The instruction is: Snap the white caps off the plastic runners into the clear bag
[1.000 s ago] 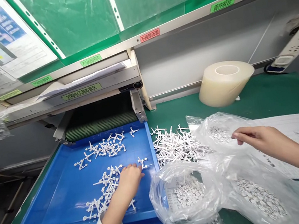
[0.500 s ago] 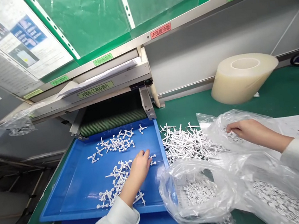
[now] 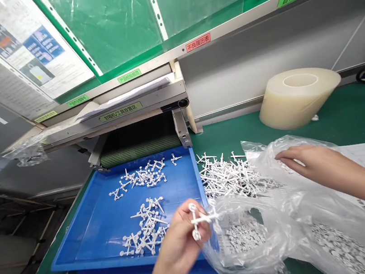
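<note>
Now left-hand fingers [image 3: 191, 227] pinch light, stiff white plastic cross-piece [image 3: 203, 218] at its hub — brittle-looking; right-hand fingers [image 3: 286, 154] spread loosely over clear plastic bag [image 3: 278, 228].

A cream metal shelf [image 3: 120, 112] with green and red labels runs along a grey wall panel [image 3: 258, 47], below printed notices [image 3: 36, 53] in clear sleeves on a green board [image 3: 117, 23]. Left of the green workbench top [image 3: 230, 132], a dim area looks like floor [image 3: 12, 217], though it is hard to make out.
</note>
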{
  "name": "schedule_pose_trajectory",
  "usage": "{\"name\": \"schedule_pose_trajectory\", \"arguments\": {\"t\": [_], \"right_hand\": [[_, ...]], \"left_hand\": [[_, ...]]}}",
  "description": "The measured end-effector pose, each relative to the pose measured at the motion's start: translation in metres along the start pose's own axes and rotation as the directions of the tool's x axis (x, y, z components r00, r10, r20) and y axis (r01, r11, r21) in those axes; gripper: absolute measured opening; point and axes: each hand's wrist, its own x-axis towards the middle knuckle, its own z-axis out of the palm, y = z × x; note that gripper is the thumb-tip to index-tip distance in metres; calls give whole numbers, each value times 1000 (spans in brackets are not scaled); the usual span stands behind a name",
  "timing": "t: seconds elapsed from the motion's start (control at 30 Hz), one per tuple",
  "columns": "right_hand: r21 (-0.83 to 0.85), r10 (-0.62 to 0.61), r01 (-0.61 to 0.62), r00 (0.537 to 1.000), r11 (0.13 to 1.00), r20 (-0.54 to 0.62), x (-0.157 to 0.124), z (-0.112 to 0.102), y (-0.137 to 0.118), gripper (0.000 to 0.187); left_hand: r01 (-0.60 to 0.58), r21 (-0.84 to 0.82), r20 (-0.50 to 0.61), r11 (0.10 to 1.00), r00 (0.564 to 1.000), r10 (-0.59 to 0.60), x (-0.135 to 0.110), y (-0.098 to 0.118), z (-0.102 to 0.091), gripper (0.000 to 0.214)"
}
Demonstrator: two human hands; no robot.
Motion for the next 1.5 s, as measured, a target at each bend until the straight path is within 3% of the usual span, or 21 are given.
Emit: {"name": "schedule_pose_trajectory", "arguments": {"t": [0.03, 0.1, 0.17, 0.2, 0.27, 0.33, 0.37, 0.47, 0.53, 0.63, 0.83, 1.03, 1.23, 1.33, 1.43, 1.47, 1.5], "right_hand": [[53, -22, 19, 998, 998, 53, -8, -8, -17, 21], [187, -42, 11, 985, 982, 165, -29, -23, -53, 30], [533, -36, -160, 941, 831, 338, -48, -32, -84, 33], [614, -45, -258, 900, 746, 433, -55, -34, -96, 32], [697, -67, -444, 816, 564, 574, -64, -34, -111, 31], [708, -74, -558, 760, 433, 645, -67, -31, -116, 31], [708, -66, -591, 748, 386, 660, -68, -28, -117, 34], [714, -17, -627, 748, 310, 664, -71, -22, -114, 43], [723, -3, -629, 754, 285, 657, -75, -19, -113, 47], [742, -26, -618, 764, 260, 645, -80, -18, -115, 49], [753, -68, -632, 756, 181, 651, -84, -20, -116, 43], [751, -70, -626, 757, 208, 650, -82, -17, -114, 41], [743, -78, -628, 750, 231, 657, -82, -16, -114, 43], [712, -89, -675, 711, 192, 698, -78, -14, -115, 43], [615, -193, -788, 602, 12, 775, -75, -10, -116, 41], [594, -213, -804, 584, -20, 784, -75, -8, -116, 41], [609, -191, -793, 598, -6, 778, -75, -7, -116, 42]], "left_hand": [[60, -159, 57, 985, 997, -51, -7, -2, 12, 53], [237, -514, 243, 824, 962, -126, -17, -10, 33, 46], [398, -700, 414, 592, 903, -117, -21, -19, 48, 35], [443, -723, 461, 530, 881, -107, -23, -23, 55, 31], [491, -719, 508, 492, 854, -110, -25, -29, 64, 26], [479, -676, 505, 560, 854, -120, -28, -32, 70, 26], [426, -648, 470, 631, 876, -108, -29, -33, 72, 27], [62, -445, 250, 893, 967, 58, -33, -33, 74, 28], [-156, -267, 175, 951, 962, 207, -35, -33, 72, 26], [-271, -181, 213, 945, 928, 306, -37, -35, 68, 20], [-323, -81, 211, 943, 919, 333, -38, -33, 63, 27], [-320, -3, 166, 948, 934, 316, -42, -30, 61, 30], [-376, 67, 164, 924, 918, 362, -42, -31, 60, 28], [-428, 112, 181, 897, 896, 405, -42, -30, 59, 25], [-489, 160, 194, 858, 867, 458, -42, -28, 58, 27], [-492, 180, 191, 852, 867, 460, -42, -28, 58, 27], [-482, 200, 184, 853, 874, 450, -42, -29, 58, 27]]}}
